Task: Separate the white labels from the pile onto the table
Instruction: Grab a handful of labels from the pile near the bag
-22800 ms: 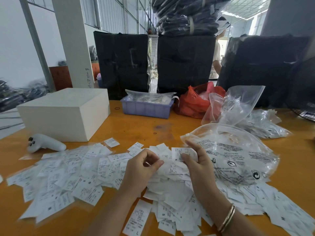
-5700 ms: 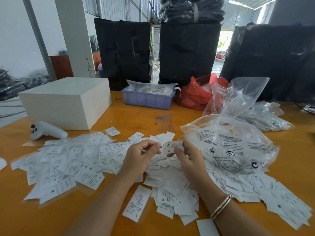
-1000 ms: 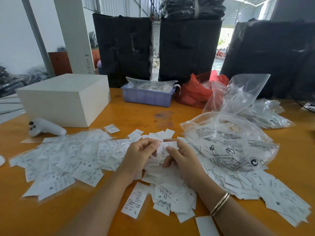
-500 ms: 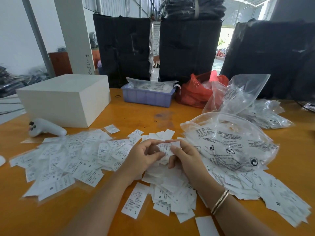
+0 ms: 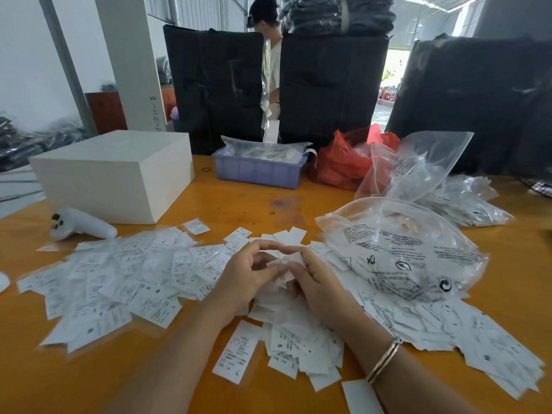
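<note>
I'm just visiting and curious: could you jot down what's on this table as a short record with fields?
hands: left hand and right hand together pinch a label
pile: loose labels under the hands
spread: labels lying left
bag: clear, printed, right
box: white, far left
tray: purple, far middle
table: orange

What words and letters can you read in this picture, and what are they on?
"S" and "M": on white labels in the left spread.
"S": on a label in the pile below the hands.
"M": on a label at the far right.
Handwritten digits on the white pillar: too blurred to read.
Print on the clear plastic bag: upside down and blurred, only symbols clear.
Other label print: too small.
</note>
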Motion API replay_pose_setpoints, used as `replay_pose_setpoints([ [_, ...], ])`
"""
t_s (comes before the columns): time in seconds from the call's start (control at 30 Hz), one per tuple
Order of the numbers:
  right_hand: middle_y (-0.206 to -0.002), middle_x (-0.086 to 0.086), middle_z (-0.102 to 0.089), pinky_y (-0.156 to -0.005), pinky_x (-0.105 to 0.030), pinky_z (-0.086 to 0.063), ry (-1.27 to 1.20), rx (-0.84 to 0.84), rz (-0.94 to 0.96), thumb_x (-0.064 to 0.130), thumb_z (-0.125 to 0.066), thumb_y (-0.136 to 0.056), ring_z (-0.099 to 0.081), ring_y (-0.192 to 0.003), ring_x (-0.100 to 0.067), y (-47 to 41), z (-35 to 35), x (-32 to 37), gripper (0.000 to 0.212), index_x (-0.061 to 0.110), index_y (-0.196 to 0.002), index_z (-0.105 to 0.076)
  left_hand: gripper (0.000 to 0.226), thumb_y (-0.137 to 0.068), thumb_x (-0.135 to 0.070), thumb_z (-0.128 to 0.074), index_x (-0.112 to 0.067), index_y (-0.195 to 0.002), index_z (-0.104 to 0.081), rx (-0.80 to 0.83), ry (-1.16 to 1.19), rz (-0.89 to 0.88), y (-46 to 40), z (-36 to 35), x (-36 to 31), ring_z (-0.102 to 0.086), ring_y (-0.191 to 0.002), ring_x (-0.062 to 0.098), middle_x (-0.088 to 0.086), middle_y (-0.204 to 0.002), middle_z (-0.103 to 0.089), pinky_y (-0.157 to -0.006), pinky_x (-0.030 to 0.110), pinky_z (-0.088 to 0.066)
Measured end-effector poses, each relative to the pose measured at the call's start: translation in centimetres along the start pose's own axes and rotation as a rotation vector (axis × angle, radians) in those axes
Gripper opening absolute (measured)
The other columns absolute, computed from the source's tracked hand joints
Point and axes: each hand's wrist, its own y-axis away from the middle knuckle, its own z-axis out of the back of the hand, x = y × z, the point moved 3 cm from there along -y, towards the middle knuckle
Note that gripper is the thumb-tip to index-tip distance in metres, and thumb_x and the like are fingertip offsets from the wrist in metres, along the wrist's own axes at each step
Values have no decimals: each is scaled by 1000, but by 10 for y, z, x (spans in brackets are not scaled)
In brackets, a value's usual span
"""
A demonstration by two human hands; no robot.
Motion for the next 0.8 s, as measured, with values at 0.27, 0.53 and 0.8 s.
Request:
replay_pose_setpoints([
  [0.27, -59, -3, -57, -51, -19, -40, -308, -80, -95, 12, -35, -102, -55, -56, -12, -3, 9, -5, 28, 26, -108, -59, 40, -64, -45, -74, -19, -92, -63, -3, -51, 50, -2, -1, 5, -66, -69, 8, -6, -71, -69, -68, 22, -52],
  [0.53, -49, 8, -51, -52, -24, -36, -111, -26, -28, 13, -40, -100, -44, -52, -12, -3, 3, -4, 29, 32, -103, -62, 18, -69, -44, -74, -29, -78, -70, -41, -63, 83, -2, 2, 4, -65, -79, 26, 17, -86, -67, -76, 35, -54],
  [0.8, -63, 0, -66, -53, -15, -41, -261, 10, -31, 12, -53, -95, -51, -53, -5, -2, 7, -3, 9, 18, -97, -59, 10, -75, -37, -72, -27, -76, -73, -56, 58, 154, 1, 2, 0, -67, -74, 12, 6, -81, -72, -70, 26, -55],
])
